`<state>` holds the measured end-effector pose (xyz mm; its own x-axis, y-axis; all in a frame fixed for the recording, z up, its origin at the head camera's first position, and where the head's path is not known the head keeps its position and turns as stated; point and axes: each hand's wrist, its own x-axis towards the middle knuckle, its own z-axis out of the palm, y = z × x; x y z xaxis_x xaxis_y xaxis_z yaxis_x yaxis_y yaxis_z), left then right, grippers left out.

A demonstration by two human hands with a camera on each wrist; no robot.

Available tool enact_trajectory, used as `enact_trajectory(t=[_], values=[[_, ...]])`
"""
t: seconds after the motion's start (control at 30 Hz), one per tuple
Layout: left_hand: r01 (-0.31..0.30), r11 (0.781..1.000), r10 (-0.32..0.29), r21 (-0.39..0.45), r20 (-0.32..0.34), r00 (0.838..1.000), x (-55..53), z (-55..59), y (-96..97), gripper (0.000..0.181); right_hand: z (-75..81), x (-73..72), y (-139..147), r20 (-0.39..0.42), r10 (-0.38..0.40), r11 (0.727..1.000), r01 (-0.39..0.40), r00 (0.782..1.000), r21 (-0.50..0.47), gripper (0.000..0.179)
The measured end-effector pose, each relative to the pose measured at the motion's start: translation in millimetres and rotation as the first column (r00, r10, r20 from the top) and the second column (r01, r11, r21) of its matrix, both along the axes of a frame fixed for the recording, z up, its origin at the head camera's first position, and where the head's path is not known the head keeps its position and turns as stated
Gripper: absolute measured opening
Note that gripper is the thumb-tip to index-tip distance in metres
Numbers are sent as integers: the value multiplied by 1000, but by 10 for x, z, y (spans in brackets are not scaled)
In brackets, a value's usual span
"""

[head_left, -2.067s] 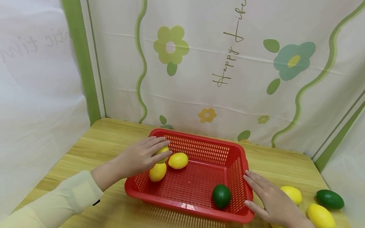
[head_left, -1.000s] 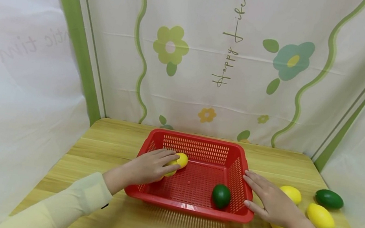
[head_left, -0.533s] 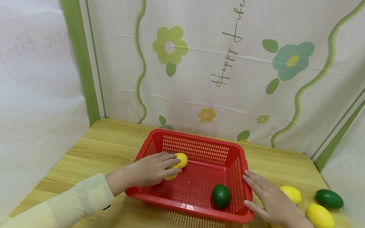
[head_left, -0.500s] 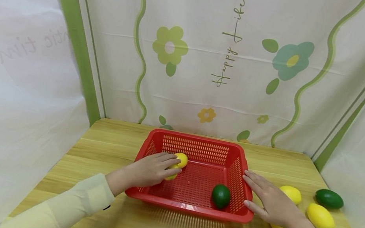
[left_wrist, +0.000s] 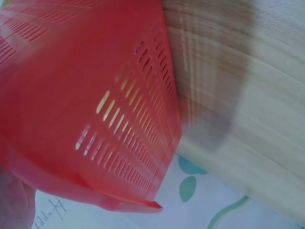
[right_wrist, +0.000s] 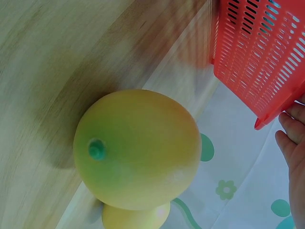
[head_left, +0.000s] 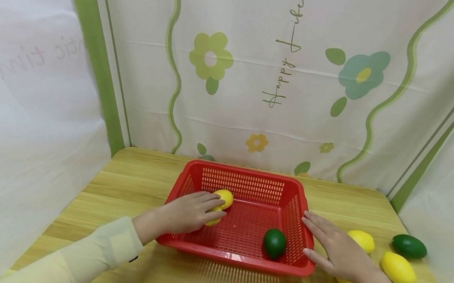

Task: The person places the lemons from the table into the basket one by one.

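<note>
A red slotted plastic basket (head_left: pixel 230 259) stands on the wooden table. Inside it, at the left, my left hand (head_left: pixel 186 212) reaches over the rim and grips a yellow lemon (head_left: pixel 213 219), partly covered by the fingers. Just behind that lies another lemon (head_left: pixel 224 197). A dark green oval fruit (head_left: pixel 274 243) sits in the basket's near right corner. My right hand (head_left: pixel 339 251) rests its straight fingertips on the right rim. The left wrist view shows only the outer wall of the basket (left_wrist: pixel 71 95) and a bit of hand at the lower left corner.
Right of the basket lie lemons (head_left: pixel 399 270), one partly under my right wrist, and a dark green fruit (head_left: pixel 409 247). A lemon (right_wrist: pixel 138 148) looms close in the right wrist view. White printed curtains (head_left: pixel 231 112) enclose the table (head_left: pixel 112 192) behind and at both sides.
My left hand has moved right and down into the basket with the lemon and now hides the lemon that lay at the left. Lately it barely shifts. The right hand has stayed still.
</note>
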<state>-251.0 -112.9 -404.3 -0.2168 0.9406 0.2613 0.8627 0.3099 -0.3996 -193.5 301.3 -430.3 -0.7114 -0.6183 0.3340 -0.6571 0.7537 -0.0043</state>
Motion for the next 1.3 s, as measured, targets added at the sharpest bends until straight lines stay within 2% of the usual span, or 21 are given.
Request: enact_trajectory(t=[0.33, 0.5, 0.67, 1.1, 1.3], values=[[7, 1000, -7, 5, -16, 1000, 3, -14, -2, 42, 10, 4, -8, -8, 5, 1000, -5, 1000, 0, 70], [3, 1000, -3, 7, -4, 1000, -5, -29, -6, 42, 21, 6, -17, -8, 10, 1000, -10, 1000, -2, 69], [-14, 1000, 13, 2, 29, 1000, -11, -44, -13, 39, 14, -3, -13, -9, 17, 1000, -17, 1000, -1, 69], [-84, 996, 86, -17, 109, 990, 4, 15, -93, 41, 18, -7, 0, 4, 8, 1000, -8, 1000, 8, 69], [-95, 995, 94, 3, 122, 988, 12, 19, -118, 42, 11, -17, 2, -10, 13, 1000, -13, 1000, 2, 69]])
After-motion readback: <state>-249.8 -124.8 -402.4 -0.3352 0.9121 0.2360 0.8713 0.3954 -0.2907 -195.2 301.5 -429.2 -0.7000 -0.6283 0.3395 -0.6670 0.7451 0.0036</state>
